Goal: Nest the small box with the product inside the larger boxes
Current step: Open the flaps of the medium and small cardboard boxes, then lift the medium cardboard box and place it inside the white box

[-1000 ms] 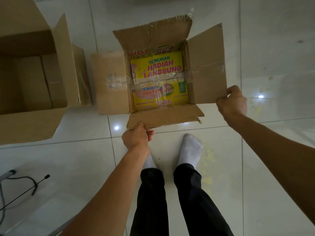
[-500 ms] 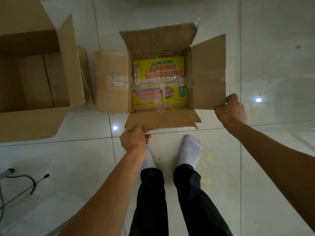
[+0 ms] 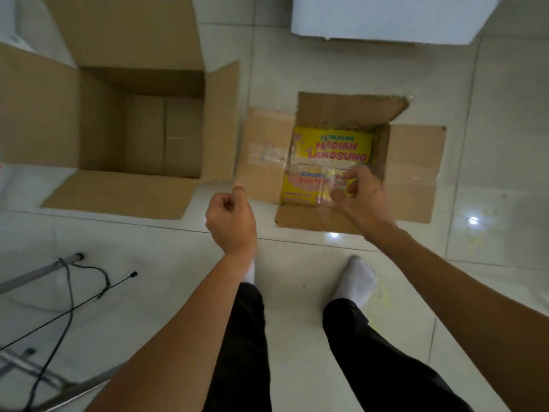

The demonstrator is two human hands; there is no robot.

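Small box (image 3: 264, 156) sat open right of middle, yellow pack (image 3: 329, 153) inside. Right hand (image 3: 361, 193) fingers hung loosely curled over it; left hand (image 3: 230, 221) curled in a fist, empty. Best grip both sides, lifting level toward the big box (image 3: 38, 111) upper left.

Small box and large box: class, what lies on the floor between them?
In the head view, the small box's left flap lies flat in that stretch, almost meeting the large box's right flap. Only a thin strip of tile floor shows between them.
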